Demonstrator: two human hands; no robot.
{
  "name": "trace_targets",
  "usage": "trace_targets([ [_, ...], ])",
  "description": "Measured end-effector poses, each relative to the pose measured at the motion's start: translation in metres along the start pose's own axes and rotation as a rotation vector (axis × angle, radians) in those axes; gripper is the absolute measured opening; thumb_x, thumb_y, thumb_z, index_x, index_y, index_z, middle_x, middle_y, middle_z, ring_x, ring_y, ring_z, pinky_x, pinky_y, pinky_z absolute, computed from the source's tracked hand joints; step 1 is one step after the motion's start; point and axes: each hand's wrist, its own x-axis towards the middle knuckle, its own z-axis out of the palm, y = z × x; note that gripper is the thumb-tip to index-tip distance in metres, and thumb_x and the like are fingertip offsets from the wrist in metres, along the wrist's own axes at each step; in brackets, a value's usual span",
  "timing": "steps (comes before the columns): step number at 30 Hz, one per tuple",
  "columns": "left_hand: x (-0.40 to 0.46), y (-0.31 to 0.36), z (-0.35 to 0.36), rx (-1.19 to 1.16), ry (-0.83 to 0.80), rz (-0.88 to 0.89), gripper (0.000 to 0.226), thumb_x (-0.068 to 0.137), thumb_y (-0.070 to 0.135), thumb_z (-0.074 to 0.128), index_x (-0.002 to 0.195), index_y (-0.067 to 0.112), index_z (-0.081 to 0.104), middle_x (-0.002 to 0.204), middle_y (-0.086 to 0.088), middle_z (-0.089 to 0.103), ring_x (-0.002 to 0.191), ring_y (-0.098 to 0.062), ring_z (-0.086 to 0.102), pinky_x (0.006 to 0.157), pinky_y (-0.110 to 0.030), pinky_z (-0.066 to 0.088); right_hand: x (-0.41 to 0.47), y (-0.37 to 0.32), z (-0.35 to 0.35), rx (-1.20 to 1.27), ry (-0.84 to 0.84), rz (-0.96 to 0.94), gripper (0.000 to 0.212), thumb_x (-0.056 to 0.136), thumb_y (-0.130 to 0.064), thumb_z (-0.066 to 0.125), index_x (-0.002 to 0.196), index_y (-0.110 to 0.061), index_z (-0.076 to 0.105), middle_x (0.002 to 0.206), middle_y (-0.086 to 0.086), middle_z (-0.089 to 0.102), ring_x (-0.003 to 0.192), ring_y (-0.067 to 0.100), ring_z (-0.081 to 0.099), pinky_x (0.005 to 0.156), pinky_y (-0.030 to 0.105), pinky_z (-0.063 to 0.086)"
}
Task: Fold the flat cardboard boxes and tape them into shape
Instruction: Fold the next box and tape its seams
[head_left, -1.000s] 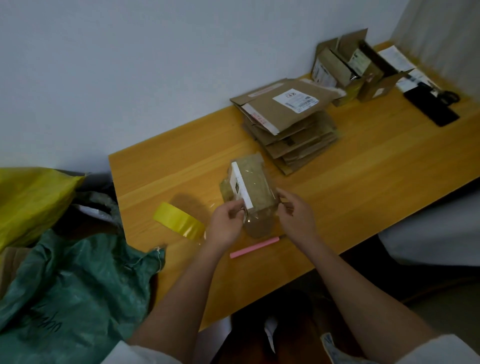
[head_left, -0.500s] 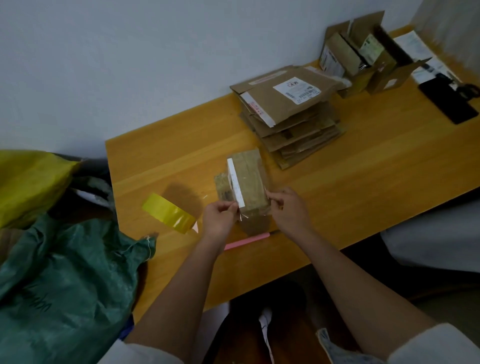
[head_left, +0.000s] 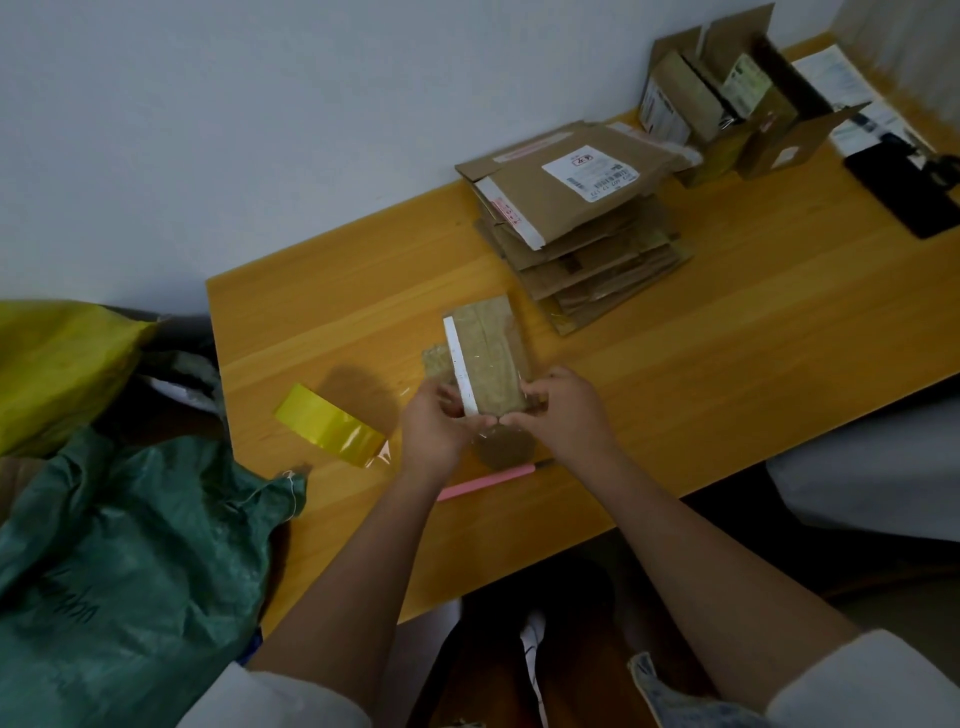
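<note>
The table (head_left: 727, 395) is honey-yellow wood with long pale grain lines. The small box (head_left: 493, 358) between the hands is dull olive-brown cardboard with one white strip down its left side and a glossy clear film over it. The tape roll (head_left: 330, 431) is bright shiny yellow. The pen-like stick (head_left: 485, 483) is pink. The stack of flat boxes (head_left: 582, 234) is brown, its top piece bearing a white label with black print and a white edge with red marks. The standing boxes (head_left: 727, 98) are darker brown with pale labels. The sack (head_left: 119, 571) is green with faint dark lettering; the bag (head_left: 57, 364) is yellow. The wall (head_left: 260, 130) is plain pale grey-blue.
</note>
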Motion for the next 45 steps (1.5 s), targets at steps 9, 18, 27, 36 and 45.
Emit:
trace_targets([
  [9, 0.007, -0.014, 0.002, 0.149, -0.04, 0.153, 0.035, 0.069, 0.003, 0.084, 0.087, 0.011, 0.055, 0.082, -0.012, 0.066, 0.078, -0.031, 0.066, 0.069, -0.047, 0.056, -0.002, -0.002, 0.014, -0.132, 0.051, -0.074, 0.038, 0.081, -0.023, 0.077, 0.114, -0.009, 0.065, 0.108, 0.003, 0.054, 0.092, 0.013, 0.051, 0.081, 0.025, 0.047],
  [18, 0.011, -0.016, -0.004, 0.281, -0.108, 0.254, 0.029, 0.077, -0.001, 0.077, 0.089, 0.012, 0.054, 0.083, 0.0, 0.061, 0.076, -0.016, 0.061, 0.064, -0.017, 0.05, 0.01, 0.018, 0.011, -0.024, 0.003, -0.145, 0.037, 0.076, 0.002, 0.076, 0.112, -0.003, 0.069, 0.109, 0.012, 0.067, 0.1, 0.022, 0.061, 0.086, 0.028, 0.051],
  [27, 0.014, -0.016, -0.009, 0.557, -0.187, 0.442, 0.019, 0.088, 0.009, 0.068, 0.098, 0.009, 0.052, 0.091, -0.003, 0.057, 0.079, -0.019, 0.054, 0.067, -0.032, 0.045, 0.013, 0.024, 0.007, -0.023, 0.017, -0.195, 0.035, 0.082, 0.011, 0.066, 0.113, -0.005, 0.071, 0.109, 0.01, 0.07, 0.095, 0.019, 0.065, 0.084, 0.03, 0.056],
  [36, 0.001, -0.024, -0.005, 0.162, -0.008, 0.321, 0.031, 0.079, -0.013, 0.056, 0.089, 0.016, 0.053, 0.084, 0.004, 0.063, 0.079, -0.016, 0.06, 0.069, -0.027, 0.051, -0.008, 0.035, 0.009, -0.007, 0.104, -0.156, 0.059, 0.085, 0.017, 0.05, 0.132, -0.018, 0.06, 0.127, 0.0, 0.056, 0.119, 0.015, 0.045, 0.096, 0.025, 0.04],
  [45, -0.022, -0.038, 0.006, 0.056, 0.17, 0.293, 0.059, 0.08, -0.017, 0.045, 0.128, 0.013, 0.059, 0.121, -0.001, 0.058, 0.106, -0.014, 0.056, 0.091, -0.026, 0.049, -0.045, 0.03, 0.037, 0.293, 0.35, 0.123, 0.033, 0.096, -0.005, 0.054, 0.129, -0.006, 0.06, 0.111, 0.007, 0.065, 0.102, 0.019, 0.061, 0.082, 0.026, 0.049],
])
